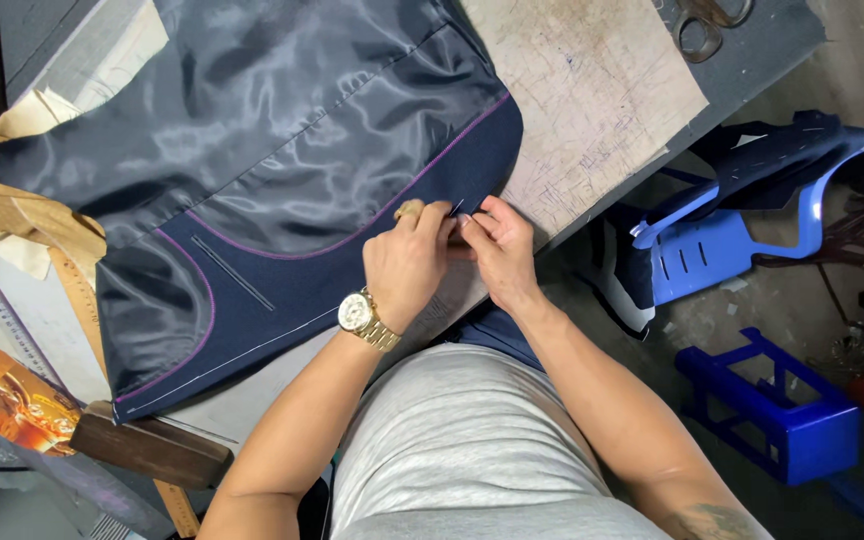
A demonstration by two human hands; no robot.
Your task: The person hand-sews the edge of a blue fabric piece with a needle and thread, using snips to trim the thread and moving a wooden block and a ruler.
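Both pinched shut at frame centre: left hand, gold ring and gold wristwatch on it, and right hand, fingertips meeting on the curved front edge of the navy wool jacket panel with glossy dark lining and purple piping. Something thin and pale between the fingertips, perhaps a needle; too small to tell. Panel spreading up and left from the pinch, long axis upper right to lower left, white basting line along the lower edge. Beyond: scratched pale cutting board, scissors top right, blue plastic stool lower right.
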